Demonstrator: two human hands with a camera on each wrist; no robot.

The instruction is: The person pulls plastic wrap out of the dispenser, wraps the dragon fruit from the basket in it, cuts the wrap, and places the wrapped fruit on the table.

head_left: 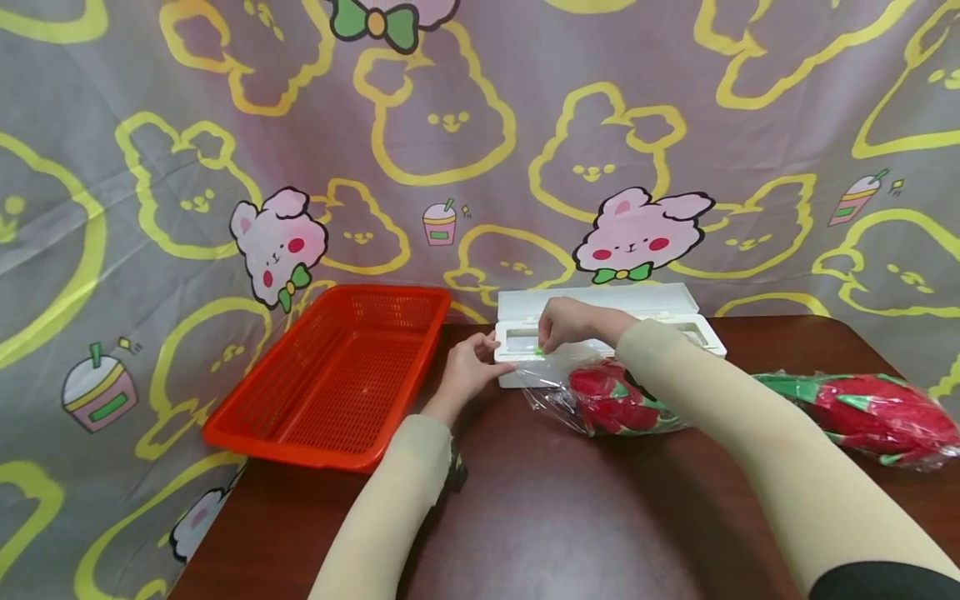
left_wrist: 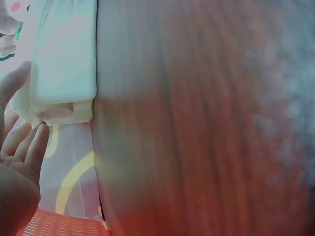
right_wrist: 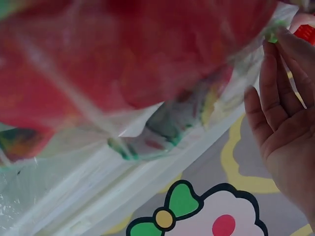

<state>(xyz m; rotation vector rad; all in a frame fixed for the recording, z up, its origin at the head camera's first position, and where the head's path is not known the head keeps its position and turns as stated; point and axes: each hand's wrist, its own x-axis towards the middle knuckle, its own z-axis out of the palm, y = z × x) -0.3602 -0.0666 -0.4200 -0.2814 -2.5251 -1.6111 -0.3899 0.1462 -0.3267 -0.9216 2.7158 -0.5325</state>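
A white cling film dispenser (head_left: 517, 379) lies at the back of the table with its lid (head_left: 592, 302) raised behind it. My left hand (head_left: 467, 371) holds its left end between thumb and fingers; the left wrist view also shows the hand (left_wrist: 22, 162) at that end. On the front edge, my right hand (head_left: 566, 323) pinches a small green slider (head_left: 539, 351), seen too as a green bit (right_wrist: 273, 37) at the fingertips in the right wrist view. Clear film (head_left: 551, 392) runs from the dispenser to a red dragon fruit (head_left: 611, 398) in front, which is covered in film.
To the left stands a red-orange plastic basket (head_left: 330, 457) with a perforated bottom. Another film-wrapped red and green dragon fruit (head_left: 885, 412) lies at the right, beyond my right forearm. A patterned cloth (head_left: 480, 108) hangs behind the brown table (head_left: 555, 517).
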